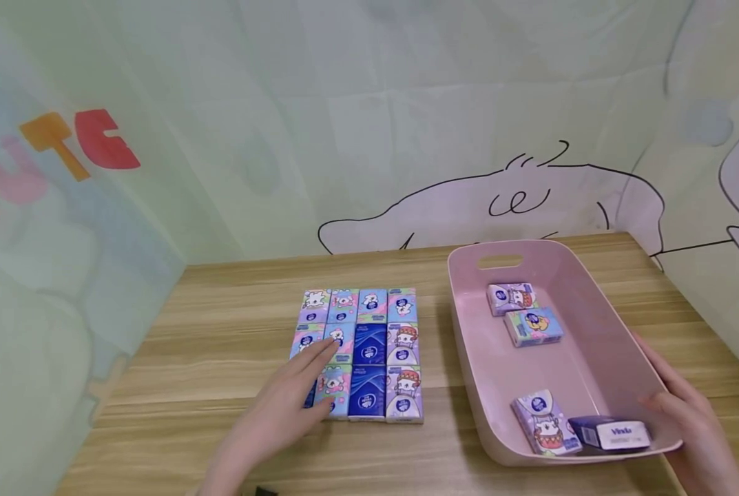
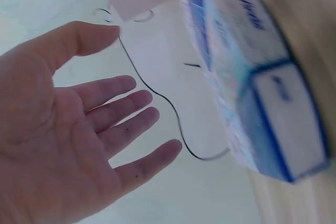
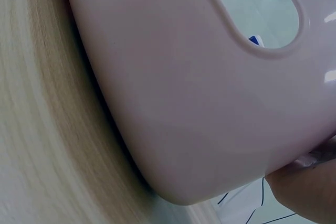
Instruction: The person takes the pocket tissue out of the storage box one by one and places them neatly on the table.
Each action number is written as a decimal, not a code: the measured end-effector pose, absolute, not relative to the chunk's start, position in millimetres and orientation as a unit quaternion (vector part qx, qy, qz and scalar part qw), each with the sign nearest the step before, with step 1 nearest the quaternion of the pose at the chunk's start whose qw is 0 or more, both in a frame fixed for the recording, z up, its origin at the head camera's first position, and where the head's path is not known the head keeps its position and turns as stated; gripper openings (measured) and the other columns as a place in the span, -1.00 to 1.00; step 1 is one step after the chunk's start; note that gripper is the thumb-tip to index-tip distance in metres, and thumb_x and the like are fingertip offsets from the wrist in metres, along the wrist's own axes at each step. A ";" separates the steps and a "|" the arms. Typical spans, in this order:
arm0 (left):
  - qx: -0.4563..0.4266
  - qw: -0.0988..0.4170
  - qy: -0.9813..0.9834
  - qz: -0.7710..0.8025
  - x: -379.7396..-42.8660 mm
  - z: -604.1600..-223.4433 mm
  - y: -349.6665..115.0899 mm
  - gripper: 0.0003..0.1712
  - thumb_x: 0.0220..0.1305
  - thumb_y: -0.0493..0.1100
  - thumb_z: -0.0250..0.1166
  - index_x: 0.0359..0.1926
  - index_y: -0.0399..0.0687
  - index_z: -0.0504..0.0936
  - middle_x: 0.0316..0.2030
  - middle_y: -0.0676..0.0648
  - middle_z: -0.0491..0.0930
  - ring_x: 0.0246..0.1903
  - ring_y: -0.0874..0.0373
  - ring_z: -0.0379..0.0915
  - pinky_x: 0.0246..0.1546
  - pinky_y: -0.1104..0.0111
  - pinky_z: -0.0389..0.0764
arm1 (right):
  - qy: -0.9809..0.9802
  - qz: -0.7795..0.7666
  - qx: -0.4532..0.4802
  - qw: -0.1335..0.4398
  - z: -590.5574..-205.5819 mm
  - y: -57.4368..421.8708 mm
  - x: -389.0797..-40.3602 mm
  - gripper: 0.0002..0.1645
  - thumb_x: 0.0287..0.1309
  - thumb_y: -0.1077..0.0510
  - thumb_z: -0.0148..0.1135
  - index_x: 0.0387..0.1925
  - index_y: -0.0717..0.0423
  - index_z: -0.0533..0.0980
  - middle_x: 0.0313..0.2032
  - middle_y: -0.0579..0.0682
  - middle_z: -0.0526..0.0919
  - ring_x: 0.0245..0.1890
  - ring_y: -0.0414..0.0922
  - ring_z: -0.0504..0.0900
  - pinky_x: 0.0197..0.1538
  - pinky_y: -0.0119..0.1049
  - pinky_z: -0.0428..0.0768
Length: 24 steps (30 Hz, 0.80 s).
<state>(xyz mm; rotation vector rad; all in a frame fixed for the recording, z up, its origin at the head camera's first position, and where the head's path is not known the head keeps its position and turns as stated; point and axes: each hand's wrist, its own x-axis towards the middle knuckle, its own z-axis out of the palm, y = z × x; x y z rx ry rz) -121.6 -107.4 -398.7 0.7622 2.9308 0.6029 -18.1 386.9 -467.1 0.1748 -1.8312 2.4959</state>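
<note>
Several pocket tissue packs [image 1: 369, 344], cartoon-printed and dark blue, lie side by side in a tight block on the table. My left hand [image 1: 285, 399] hovers over the block's left side with its fingers extended, hiding part of the packs there. In the left wrist view that palm [image 2: 89, 114] holds nothing, beside the packs' white ends [image 2: 291, 124]. My right hand [image 1: 694, 420] grips the front right rim of a pink plastic bin [image 1: 567, 379], thumb over the edge. The right wrist view shows the bin's outer wall [image 3: 184, 98] with its handle slot.
Inside the bin are two packs toward the back, a purple one [image 1: 512, 298] and a blue one [image 1: 534, 326]. Near its front lie a purple pack [image 1: 546, 424] and a dark blue one [image 1: 613, 434] on its side. A printed cloth [image 1: 369, 138] hangs behind the wooden table [image 1: 220, 331].
</note>
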 end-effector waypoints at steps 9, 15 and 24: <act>0.274 0.063 0.924 0.261 -123.6 -369.2 -74.7 -0.23 0.26 -0.01 0.26 0.45 0.18 0.19 0.42 0.00 0.23 0.41 -0.01 0.17 0.37 0.01 0.29 | -0.594 0.802 0.053 0.021 -466.5 386.6 -18.2 -0.14 0.26 0.53 -0.47 0.51 -0.12 -0.08 0.29 -0.41 0.40 0.16 -0.41 0.48 0.00 -0.53 0.53; 0.333 0.093 0.898 0.271 -128.2 -346.2 -42.2 -0.25 0.26 0.03 0.26 0.43 0.12 0.23 0.39 0.04 0.28 0.40 0.07 0.18 0.39 0.09 0.28 | -0.605 0.795 0.033 0.023 -466.8 388.9 -17.3 -0.15 0.27 0.51 -0.43 0.50 -0.15 -0.07 0.26 -0.45 0.42 0.13 -0.44 0.49 -0.04 -0.53 0.53; 0.399 0.133 0.874 0.244 -133.4 -321.0 5.9 -0.25 0.28 0.07 0.21 0.44 0.14 0.19 0.41 0.08 0.26 0.41 0.17 0.16 0.38 0.21 0.31 | -0.610 0.791 0.049 0.025 -467.3 387.3 -18.8 -0.15 0.26 0.52 -0.46 0.51 -0.11 -0.09 0.31 -0.45 0.36 0.16 -0.43 0.47 0.00 -0.54 0.51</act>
